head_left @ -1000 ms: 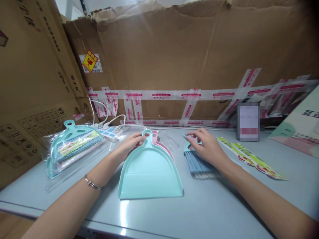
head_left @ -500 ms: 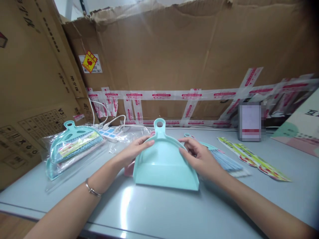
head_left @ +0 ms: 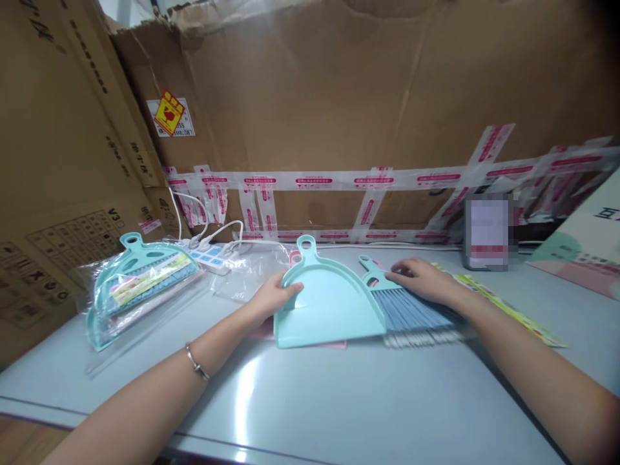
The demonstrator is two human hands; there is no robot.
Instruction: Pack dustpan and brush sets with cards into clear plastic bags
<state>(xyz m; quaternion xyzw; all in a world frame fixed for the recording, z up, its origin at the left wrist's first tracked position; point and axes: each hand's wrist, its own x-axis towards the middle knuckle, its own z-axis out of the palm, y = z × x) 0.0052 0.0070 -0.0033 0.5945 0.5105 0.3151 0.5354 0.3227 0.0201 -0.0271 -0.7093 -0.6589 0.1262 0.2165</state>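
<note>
My left hand (head_left: 277, 296) grips the left side of a mint-green dustpan (head_left: 329, 303), thumb on its inner face. The dustpan's round hanging hole points away from me and its wide lip faces me. My right hand (head_left: 421, 279) is on the upper edge of a small hand brush (head_left: 411, 310), with its fingers curled around the mint-green head. Blue bristles with pale tips hang toward me. The brush's handle end lies beside the dustpan's right rim. A pink piece (head_left: 334, 345) shows beneath the dustpan, mostly hidden.
At left, a bagged dustpan and brush set (head_left: 145, 278) lies on the grey table (head_left: 300, 400). Behind it are a power strip (head_left: 208, 257) with white cables and a clear plastic bag (head_left: 242, 274). Yellow-green label strips (head_left: 513, 310), a phone-like device (head_left: 488, 232) and a large cardboard box (head_left: 310, 97) are also here.
My right hand has left the dustpan's right side and moved right onto the brush. The dustpan, still in my left hand, has turned slightly, uncovering more pink beneath.
</note>
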